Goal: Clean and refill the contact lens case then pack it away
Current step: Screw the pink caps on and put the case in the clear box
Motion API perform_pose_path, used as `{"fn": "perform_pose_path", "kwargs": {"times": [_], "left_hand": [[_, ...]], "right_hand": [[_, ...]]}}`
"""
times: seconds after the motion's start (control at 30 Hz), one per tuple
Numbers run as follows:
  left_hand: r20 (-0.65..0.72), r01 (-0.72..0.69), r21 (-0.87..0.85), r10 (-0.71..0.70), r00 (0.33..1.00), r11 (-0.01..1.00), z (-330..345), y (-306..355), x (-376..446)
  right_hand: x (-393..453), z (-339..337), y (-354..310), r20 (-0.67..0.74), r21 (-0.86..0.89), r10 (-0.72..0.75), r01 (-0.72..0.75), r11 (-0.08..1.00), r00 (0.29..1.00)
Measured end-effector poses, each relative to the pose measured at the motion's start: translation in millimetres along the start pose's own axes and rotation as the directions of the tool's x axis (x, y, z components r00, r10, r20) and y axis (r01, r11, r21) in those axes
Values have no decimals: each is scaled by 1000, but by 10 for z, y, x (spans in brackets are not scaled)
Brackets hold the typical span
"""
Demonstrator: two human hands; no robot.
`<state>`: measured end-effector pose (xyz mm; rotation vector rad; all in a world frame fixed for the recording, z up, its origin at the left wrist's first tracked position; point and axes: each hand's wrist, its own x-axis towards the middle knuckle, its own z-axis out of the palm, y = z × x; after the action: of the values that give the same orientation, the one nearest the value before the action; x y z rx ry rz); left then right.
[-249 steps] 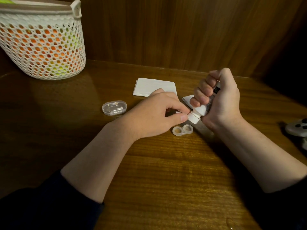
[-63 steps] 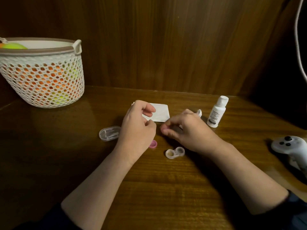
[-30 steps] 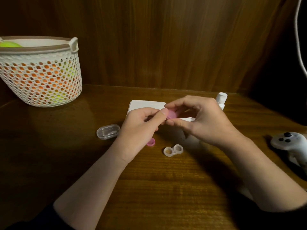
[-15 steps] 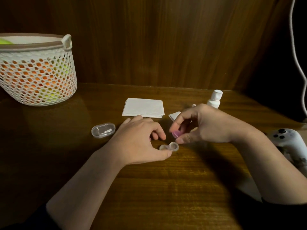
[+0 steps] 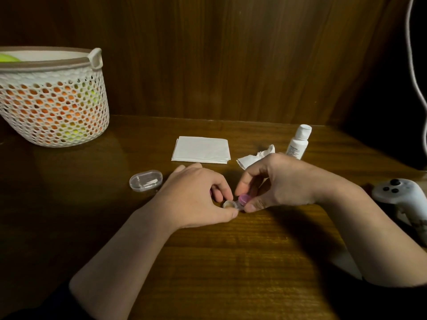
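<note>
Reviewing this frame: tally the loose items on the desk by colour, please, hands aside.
White: 5 - basket, folded tissue, crumpled tissue, solution bottle, controller
Clear: 2 - small clear box, lens case
Pink: 1 - cap visible; a second may be hidden by the left hand
Total: 8

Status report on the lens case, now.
Left hand steadies lens case on table. Right hand sets pink cap on right well. Left well uncapped. Nothing in the way.
</note>
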<state>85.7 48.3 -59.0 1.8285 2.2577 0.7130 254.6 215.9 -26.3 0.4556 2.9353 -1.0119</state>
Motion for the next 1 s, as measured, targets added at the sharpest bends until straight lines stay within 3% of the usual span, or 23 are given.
{"fn": "perform_pose_path", "kwargs": {"times": [1.0], "left_hand": [[-27, 6, -30, -7, 1000, 1000, 25, -14, 25]], "right_hand": [[-43, -14, -27, -29, -24, -24, 23, 999, 999]]}}
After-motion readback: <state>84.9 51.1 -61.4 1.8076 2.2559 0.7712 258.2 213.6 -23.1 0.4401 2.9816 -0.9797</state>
